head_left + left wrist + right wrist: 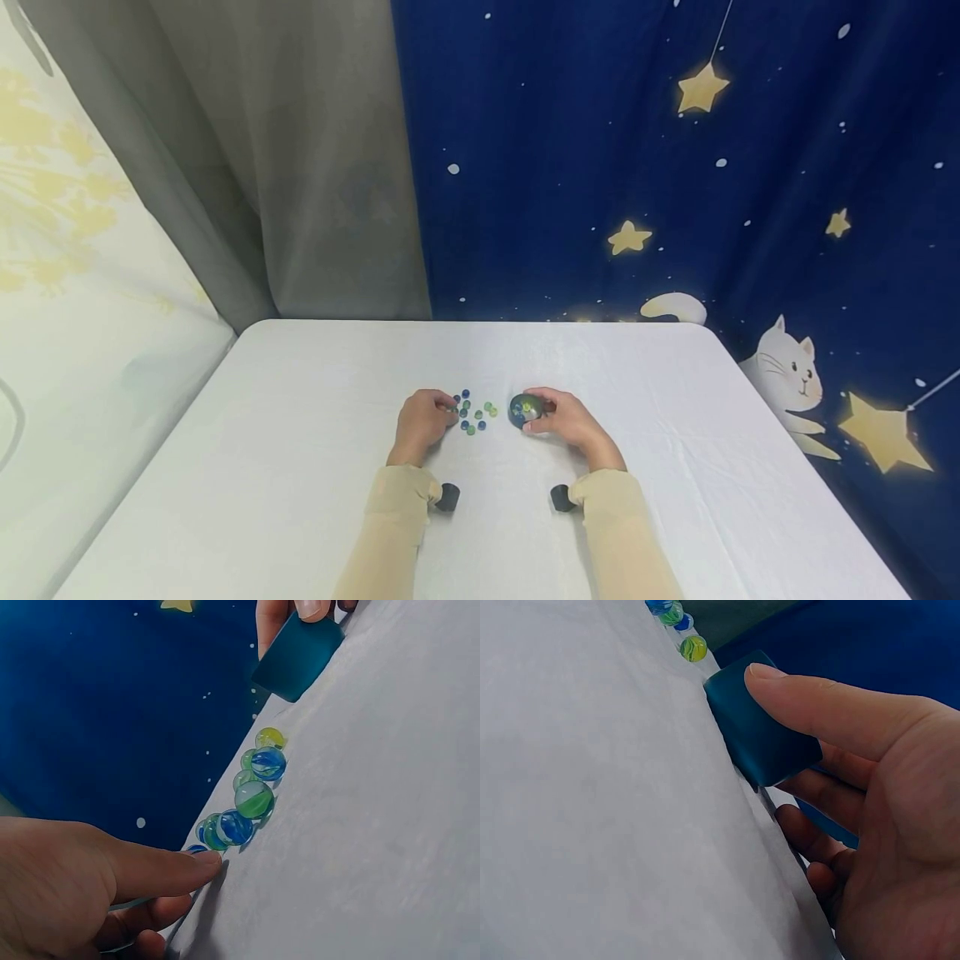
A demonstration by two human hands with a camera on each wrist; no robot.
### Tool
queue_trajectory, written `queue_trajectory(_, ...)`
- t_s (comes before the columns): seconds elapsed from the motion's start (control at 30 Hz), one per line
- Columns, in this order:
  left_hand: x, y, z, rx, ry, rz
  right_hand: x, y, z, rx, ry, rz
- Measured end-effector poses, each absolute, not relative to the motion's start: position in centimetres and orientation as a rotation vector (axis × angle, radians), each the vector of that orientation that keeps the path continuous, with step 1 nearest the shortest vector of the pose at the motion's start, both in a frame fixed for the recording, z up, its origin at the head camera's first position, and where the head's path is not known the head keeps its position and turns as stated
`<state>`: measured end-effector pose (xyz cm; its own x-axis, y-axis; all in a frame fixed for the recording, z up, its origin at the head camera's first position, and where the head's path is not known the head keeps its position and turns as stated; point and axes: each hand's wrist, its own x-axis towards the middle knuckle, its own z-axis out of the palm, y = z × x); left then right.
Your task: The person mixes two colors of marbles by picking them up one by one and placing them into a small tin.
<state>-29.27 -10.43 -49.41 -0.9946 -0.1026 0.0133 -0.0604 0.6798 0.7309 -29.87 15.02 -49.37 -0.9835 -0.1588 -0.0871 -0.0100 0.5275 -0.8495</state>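
Across the white table [322, 367], hands [422, 425] [573, 418] seemingly obscure marbles [253, 799].

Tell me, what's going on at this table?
A person is at a white table, both hands busy around some loose marbles. The right hand holds a teal cup, and more marbles show inside it. The left hand is at one edge of the loose marbles; whether it is pinching one isn't clear. Those blue, green and yellow marbles lie on the table between the hands.
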Motion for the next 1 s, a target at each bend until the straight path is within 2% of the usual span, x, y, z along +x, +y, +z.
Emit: queue_trajectory(1.0,-29.87,-10.58,-49.62,0.136,-2.773,-1.283,-30.16,15.12,-49.97,-0.15,2.595,-1.455)
